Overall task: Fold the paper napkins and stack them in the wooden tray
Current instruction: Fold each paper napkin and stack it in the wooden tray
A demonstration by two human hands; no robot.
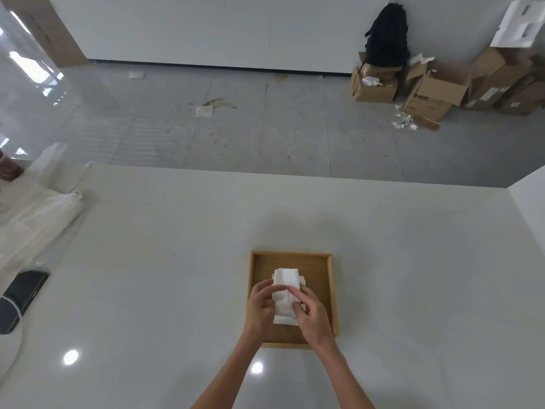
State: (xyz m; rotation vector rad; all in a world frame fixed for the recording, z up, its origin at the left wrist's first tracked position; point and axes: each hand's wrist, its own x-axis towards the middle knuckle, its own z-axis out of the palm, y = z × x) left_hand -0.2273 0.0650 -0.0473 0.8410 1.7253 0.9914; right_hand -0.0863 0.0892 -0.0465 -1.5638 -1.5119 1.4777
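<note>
A square wooden tray (317,262) lies on the white table in front of me. Inside it sits a small stack of folded white napkins (287,277). Over the tray I hold another white paper napkin (283,308), folded into a narrow strip, between both hands. My left hand (261,309) grips its left edge, with the thumb on top. My right hand (309,312) pinches its right side, fingers laid across the paper. The near part of the tray is hidden under my hands.
A clear plastic bag (32,219) lies at the table's left edge, with a black case (20,296) below it. The table's far edge runs across the middle of the view. Beyond it, cardboard boxes (433,93) and a black backpack (386,33) stand on the floor.
</note>
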